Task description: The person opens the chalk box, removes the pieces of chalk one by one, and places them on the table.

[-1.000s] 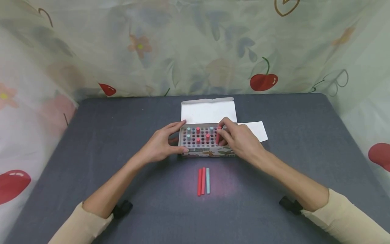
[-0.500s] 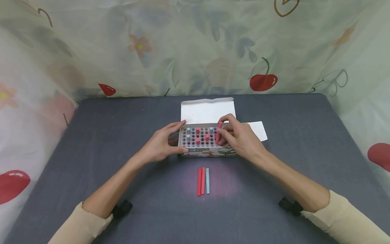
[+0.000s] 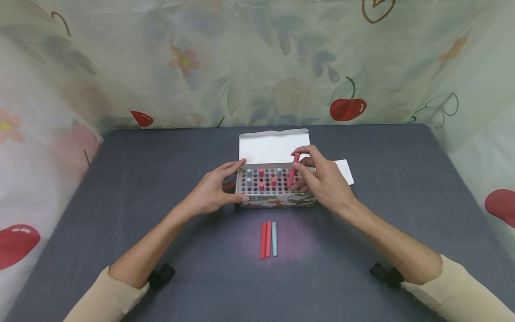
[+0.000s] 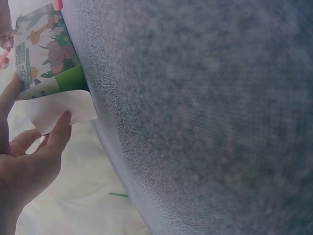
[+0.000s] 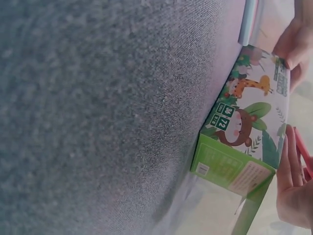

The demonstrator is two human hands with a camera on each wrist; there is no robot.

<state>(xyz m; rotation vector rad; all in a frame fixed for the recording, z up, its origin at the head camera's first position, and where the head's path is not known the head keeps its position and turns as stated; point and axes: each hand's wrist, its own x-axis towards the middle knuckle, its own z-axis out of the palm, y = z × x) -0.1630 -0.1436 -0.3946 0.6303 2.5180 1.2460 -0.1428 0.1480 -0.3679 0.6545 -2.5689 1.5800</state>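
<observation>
The right hand (image 3: 327, 179) is pinching a red chalk stick (image 3: 293, 171), which is leaning over the right half of the box (image 3: 261, 203), its lower end pointing towards the front edge, whether touching I cannot tell; the left hand (image 3: 210, 190) is gripping the left edge, farther off; a green label (image 5: 223, 115) is showing 36 and 72.

We see a dark grey bench (image 3: 322, 277) with rounded far corners. Beyond it and along both sides hangs a pale curtain (image 3: 257, 53), on which we make out a glossy red cherry (image 3: 348, 109), an orange flower (image 3: 185, 61) and bluish leaves (image 3: 323, 63).
</observation>
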